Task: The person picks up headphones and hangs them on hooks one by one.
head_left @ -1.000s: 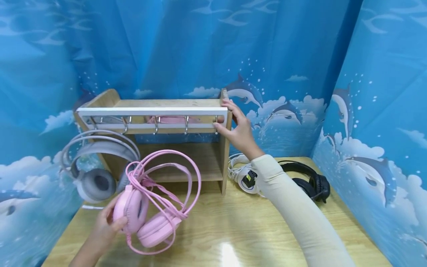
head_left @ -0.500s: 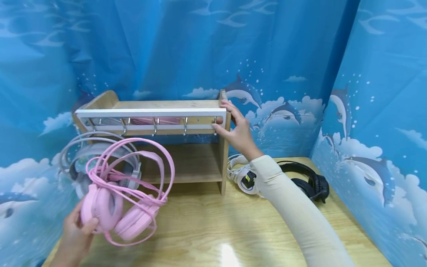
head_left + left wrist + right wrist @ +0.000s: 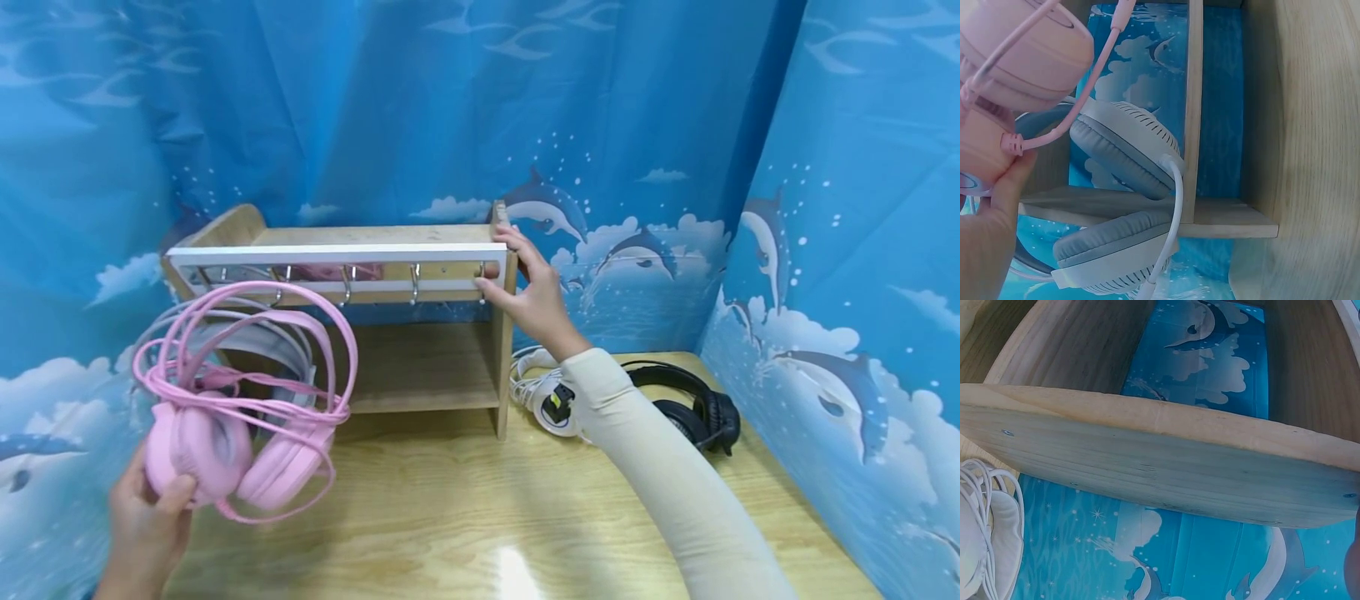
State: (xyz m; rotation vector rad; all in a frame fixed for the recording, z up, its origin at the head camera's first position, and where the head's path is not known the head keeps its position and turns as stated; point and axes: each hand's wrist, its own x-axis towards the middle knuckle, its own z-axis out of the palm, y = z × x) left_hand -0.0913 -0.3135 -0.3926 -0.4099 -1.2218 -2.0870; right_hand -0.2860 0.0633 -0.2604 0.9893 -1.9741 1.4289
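Observation:
My left hand [image 3: 150, 517] grips pink headphones [image 3: 198, 454] by one ear cup, with their pink cable looped around the headband. They are held up in front of the left end of a wooden shelf [image 3: 427, 367]. Behind them, white-and-grey headphones [image 3: 1132, 140] hang at that end, partly covered in the head view. My right hand [image 3: 536, 296] holds the shelf's top right corner, fingers over the side panel and thumb on the front of the white hook rail [image 3: 375, 250]. Several metal hooks [image 3: 415, 283] line this rail.
On the table [image 3: 465, 508], right of the shelf, lie white headphones [image 3: 555, 421] with a bundled cable. Black headphones [image 3: 693, 412] lie farther right. A blue dolphin-print curtain [image 3: 420, 108] surrounds the back and sides. A pink thing shows behind the rail.
My left hand has carried the pink headphones leftward and slightly up, now in front of the hanging white-and-grey pair. My right hand stays on the shelf corner.

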